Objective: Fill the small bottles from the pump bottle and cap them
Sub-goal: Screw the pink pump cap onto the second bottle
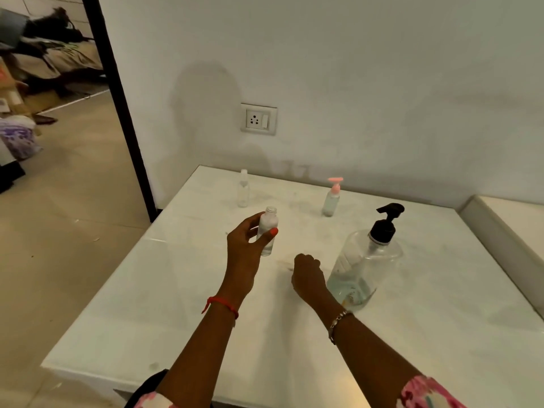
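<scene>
**Open bottle in hand at white table**

The right hand curls knuckles-up beside the pump bottle. Its palm is hidden, so whether it holds anything cannot be told. The left hand grips a small uncapped bottle upright at mid-table. A clear bottle and a pink-pump bottle stand nearer the wall, below a socket. Clutter beyond the doorway is blurred. The pump bottle's markings are unreadable.
</scene>
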